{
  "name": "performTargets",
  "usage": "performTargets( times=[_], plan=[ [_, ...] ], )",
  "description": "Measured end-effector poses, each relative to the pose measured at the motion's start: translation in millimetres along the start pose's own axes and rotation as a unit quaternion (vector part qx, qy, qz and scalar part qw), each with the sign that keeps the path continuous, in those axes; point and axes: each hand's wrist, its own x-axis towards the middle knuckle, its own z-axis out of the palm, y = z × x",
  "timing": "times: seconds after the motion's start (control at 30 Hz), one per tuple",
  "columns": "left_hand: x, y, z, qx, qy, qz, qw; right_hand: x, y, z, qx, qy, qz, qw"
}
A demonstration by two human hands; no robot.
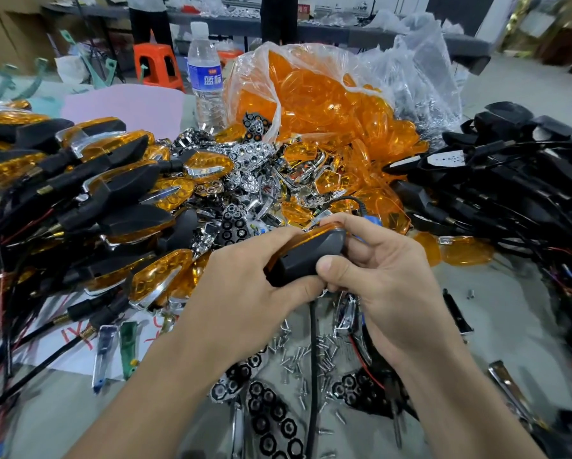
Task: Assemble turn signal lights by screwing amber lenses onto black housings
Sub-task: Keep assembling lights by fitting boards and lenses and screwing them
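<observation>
Matte black housing (pixel 307 257), glossy amber lens (pixel 316 232)

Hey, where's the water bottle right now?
In the head view, the water bottle stands upright at the far side of the table, left of centre, between the pink sheet and the plastic bag of amber lenses.
</observation>
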Motion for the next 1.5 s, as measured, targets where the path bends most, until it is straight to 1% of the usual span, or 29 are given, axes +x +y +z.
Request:
performTargets(
  times=[0.17, 0.27, 0.33, 0.4, 0.43, 0.47, 0.5, 0.53, 0.57, 0.6, 0.63, 0.67, 0.7, 0.73, 0.77, 0.87, 0.93, 0.97, 1.0, 1.03, 1.07, 1.1, 1.13, 1.17, 1.23, 1.33, 1.4, 1.47, 1.5],
  plan=[
    [0, 0, 2, 0.010, 0.020, 0.007, 1.000, 0, 1, 1, 0.024, -0.007, 0.013, 1.000],
    [1, -2, 3, 0.026, 0.043, -0.005, 0.999, 2, 5, 2, 0.060, 0.010, 0.015, 0.998],
    [2, -4, 2, 0.041, 0.039, -0.003, 0.998, 2, 5, 3, 0.058, 0.031, 0.022, 0.998],
    [1, -5, 3, 0.036, 0.022, 0.008, 0.999, 4, 2, 4, 0.026, 0.057, 0.025, 0.998],
    [1, -5, 5, 0.023, 0.018, 0.005, 1.000, 3, 0, 3, -0.013, 0.071, 0.021, 0.997],
    [1, -6, 7, 0.001, 0.019, -0.011, 1.000, 4, -4, 2, -0.084, 0.096, 0.010, 0.992],
    [1, -6, 8, -0.037, 0.023, -0.043, 0.998, 3, -10, -1, -0.191, 0.132, -0.003, 0.973],
    [2, -7, 9, -0.091, 0.025, -0.088, 0.992, 3, -15, -7, -0.324, 0.171, -0.007, 0.930],
    [3, -8, 9, -0.156, 0.024, -0.135, 0.978, 1, -21, -14, -0.457, 0.195, 0.007, 0.868],
    [5, -10, 8, -0.220, 0.024, -0.176, 0.959, -2, -27, -22, -0.569, 0.198, 0.048, 0.797],
    [6, -11, 7, -0.271, 0.025, -0.208, 0.940, -6, -32, -27, -0.648, 0.187, 0.115, 0.730],
    [8, -12, 7, -0.303, 0.023, -0.230, 0.924, -11, -33, -28, -0.698, 0.164, 0.188, 0.672],
    [9, -13, 6, -0.323, 0.018, -0.244, 0.914, -15, -32, -27, -0.728, 0.136, 0.240, 0.628],
    [10, -13, 7, -0.334, 0.012, -0.252, 0.908, -18, -29, -24, -0.743, 0.110, 0.263, 0.606],
    [10, -13, 9, -0.337, 0.006, -0.255, 0.906, -20, -25, -20, -0.745, 0.098, 0.268, 0.603],
    [11, -13, 11, -0.336, 0.000, -0.256, 0.906, -15, -20, -12, -0.717, 0.111, 0.271, 0.633],
    [11, -14, 9, -0.334, 0.009, -0.257, 0.907, -10, -19, -13, -0.699, 0.121, 0.287, 0.643],
    [10, -14, 7, -0.337, 0.017, -0.260, 0.905, -7, -19, -15, -0.682, 0.129, 0.300, 0.654],
    [10, -13, 6, -0.337, 0.024, -0.262, 0.904, -6, -19, -16, -0.648, 0.140, 0.311, 0.681],
    [11, -13, 4, -0.334, 0.029, -0.262, 0.905, -4, -22, -17, -0.583, 0.158, 0.322, 0.729],
    [11, -13, 3, -0.328, 0.032, -0.260, 0.908, -2, -25, -18, -0.474, 0.186, 0.331, 0.795],
    [11, -12, 3, -0.322, 0.035, -0.259, 0.910, -1, -28, -20, -0.340, 0.217, 0.339, 0.850],
    [12, -12, 2, -0.317, 0.041, -0.258, 0.912, -1, -30, -23, -0.219, 0.241, 0.343, 0.881],
    [12, -12, 2, -0.312, 0.049, -0.258, 0.913, -3, -32, -25, -0.129, 0.256, 0.341, 0.895],
    [13, -13, 0, -0.302, 0.064, -0.258, 0.916, -7, -34, -26, -0.001, 0.270, 0.308, 0.912],
    [16, -17, -6, -0.289, 0.086, -0.263, 0.916, -7, -35, -23, 0.128, 0.245, 0.236, 0.932],
    [16, -20, -9, -0.276, 0.100, -0.269, 0.917, -5, -35, -24, 0.150, 0.174, 0.190, 0.954],
    [17, -22, -11, -0.254, 0.107, -0.271, 0.922, 0, -36, -23, 0.112, 0.097, 0.152, 0.977],
    [17, -23, -11, -0.241, 0.104, -0.272, 0.926, 2, -36, -21, 0.089, 0.081, 0.142, 0.983]
  ],
)
